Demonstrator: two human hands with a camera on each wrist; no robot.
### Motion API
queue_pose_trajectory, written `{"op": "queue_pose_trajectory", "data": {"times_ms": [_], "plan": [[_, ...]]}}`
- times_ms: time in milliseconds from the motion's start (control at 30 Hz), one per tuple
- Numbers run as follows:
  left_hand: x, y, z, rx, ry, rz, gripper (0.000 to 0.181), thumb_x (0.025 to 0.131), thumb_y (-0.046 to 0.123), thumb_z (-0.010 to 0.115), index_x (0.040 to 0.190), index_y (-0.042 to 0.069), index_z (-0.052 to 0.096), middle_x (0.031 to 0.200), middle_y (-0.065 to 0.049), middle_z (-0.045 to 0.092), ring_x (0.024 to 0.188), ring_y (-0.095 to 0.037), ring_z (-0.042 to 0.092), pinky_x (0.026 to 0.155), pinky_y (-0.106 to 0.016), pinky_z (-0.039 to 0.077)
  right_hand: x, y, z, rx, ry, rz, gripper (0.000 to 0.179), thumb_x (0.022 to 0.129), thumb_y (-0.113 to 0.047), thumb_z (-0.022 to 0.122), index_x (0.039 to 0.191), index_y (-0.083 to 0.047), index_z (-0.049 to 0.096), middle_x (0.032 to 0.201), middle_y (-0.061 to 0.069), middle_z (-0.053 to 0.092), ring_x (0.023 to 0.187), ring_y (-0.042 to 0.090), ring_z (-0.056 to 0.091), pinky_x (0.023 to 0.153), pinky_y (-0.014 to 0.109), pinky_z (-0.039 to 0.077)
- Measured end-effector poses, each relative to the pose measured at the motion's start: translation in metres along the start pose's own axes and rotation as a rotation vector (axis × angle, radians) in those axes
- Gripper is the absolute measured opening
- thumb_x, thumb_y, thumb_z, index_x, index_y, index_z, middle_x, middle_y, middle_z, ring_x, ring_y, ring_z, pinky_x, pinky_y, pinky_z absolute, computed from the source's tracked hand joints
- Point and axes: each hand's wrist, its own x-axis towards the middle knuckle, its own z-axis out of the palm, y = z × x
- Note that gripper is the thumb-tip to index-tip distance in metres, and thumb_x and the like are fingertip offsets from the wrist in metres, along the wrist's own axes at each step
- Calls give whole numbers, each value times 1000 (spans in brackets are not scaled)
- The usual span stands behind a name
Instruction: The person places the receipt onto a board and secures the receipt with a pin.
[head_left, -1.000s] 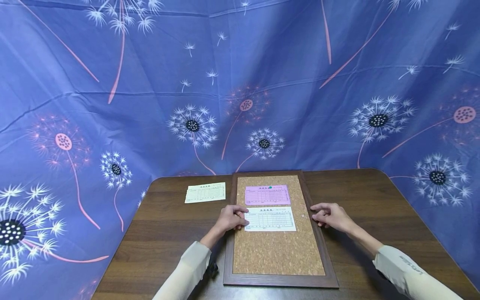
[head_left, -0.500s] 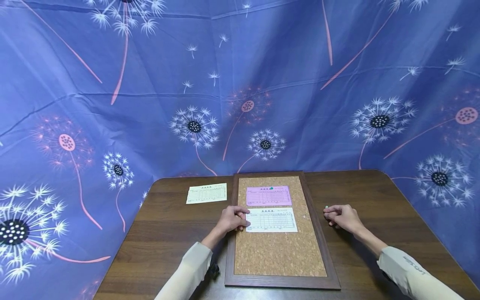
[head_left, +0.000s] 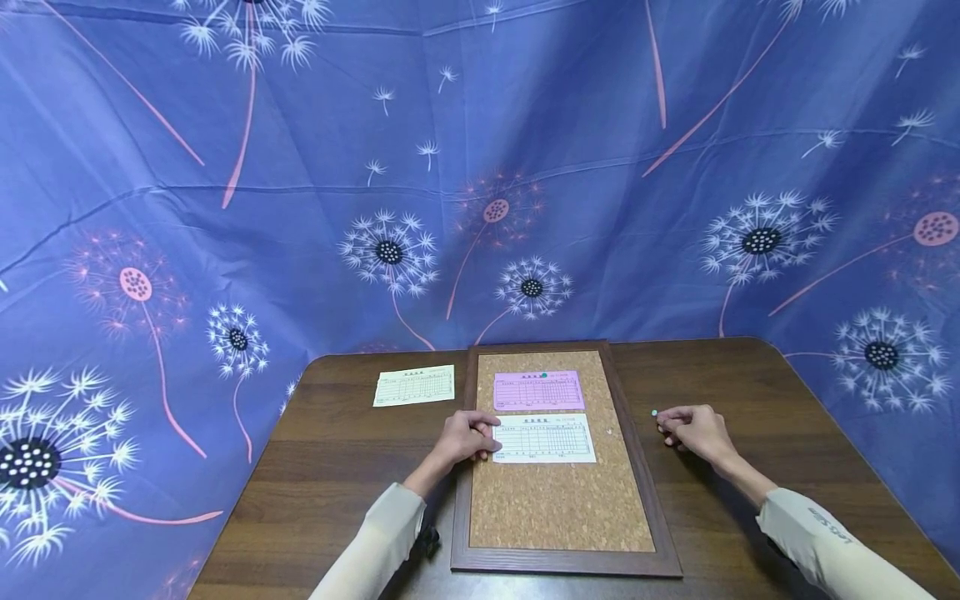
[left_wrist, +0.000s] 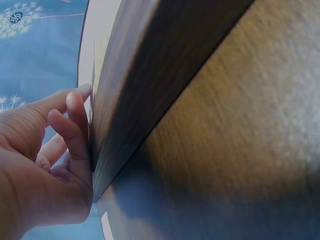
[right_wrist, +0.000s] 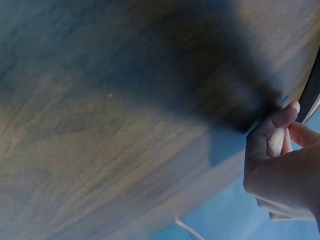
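Note:
In the head view my left hand (head_left: 465, 435) lies over the left edge of the cork board (head_left: 558, 508). Its index finger and thumb press on the left end of a white printed slip (head_left: 547, 439). Its other fingers bend against the wooden frame in the left wrist view. Above that slip a pink slip (head_left: 536, 392) bears a green pushpin (head_left: 544, 375). My right hand (head_left: 696, 431) is over the table right of the board, thumb and fingers drawn together. A small pale green pushpin (head_left: 654, 412) shows right at its fingertips; I cannot tell whether they pinch it.
A pale yellow stack of printed slips (head_left: 414, 386) lies left of the board on the brown wooden table (head_left: 330, 467). The board's dark raised frame (head_left: 566, 562) surrounds the cork. Behind the table hangs a blue dandelion-patterned cloth (head_left: 637, 208).
My right hand has moved right, away from the board's right frame, and the pale green pushpin has come into view by its fingertips. The left hand stays on the white slip.

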Motion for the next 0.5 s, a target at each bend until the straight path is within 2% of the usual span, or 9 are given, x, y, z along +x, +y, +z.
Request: {"op": "queue_pose_trajectory", "data": {"times_ms": [200,333,500], "plan": [[0,-1,1,-1,1,-4,37,75,-6,81,111,-6,73,68,-1,63,47,-6,55,44,-16,43,3,2,2,43,8,32,25,99,-9,62,109,12,72,83,9,77,63,8,69,55,25,58],[0,0,2,1,0,-9,36,75,-6,81,110,-5,73,67,2,62,47,-6,55,44,-16,44,6,2,3,74,-1,19,27,99,-9,62,110,15,70,80,7,76,61,8,69,55,26,59],[1,-2,-2,6,-2,-10,36,76,-5,81,111,-5,73,67,4,63,47,-4,56,44,-16,44,11,1,8,62,2,-2,30,99,-12,63,114,14,67,75,4,74,58,8,68,53,26,59]]}}
